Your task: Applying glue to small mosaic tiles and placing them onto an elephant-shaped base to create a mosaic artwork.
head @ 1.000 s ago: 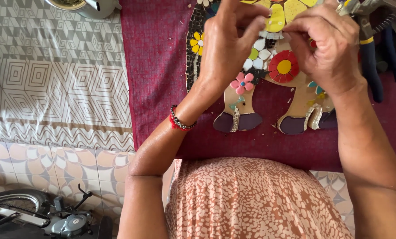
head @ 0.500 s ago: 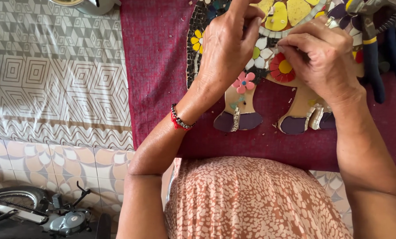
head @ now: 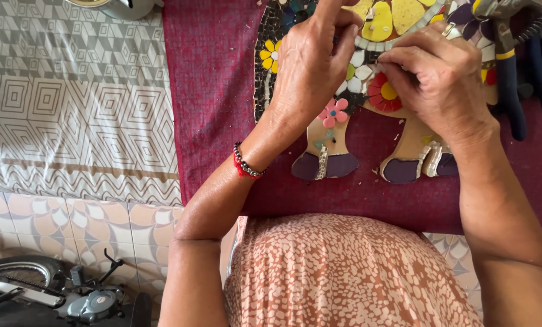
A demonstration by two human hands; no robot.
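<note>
- My left hand lies over the mosaic piece, fingers curled against its tiles; I cannot tell whether anything is caught under them.
- My right hand is beside it, fingertips pinched together at the red flower tile; they may be pinching a small chip, though it is too small to see.
- The mosaic piece sits at the far edge of the maroon cloth, its feet toward me, and my two hands cover much of its middle.
- Blue-handled pliers lie at the cloth's far right corner, just beside my right hand.
- A patterned grey sheet borders the cloth's left edge; a metal pot peeks in at the sheet's far edge.
- I count two purple feet, one pink flower, one yellow flower and one beaded bracelet.
- Since a second ago, both hands have slid nearer, uncovering the yellow tiles.
</note>
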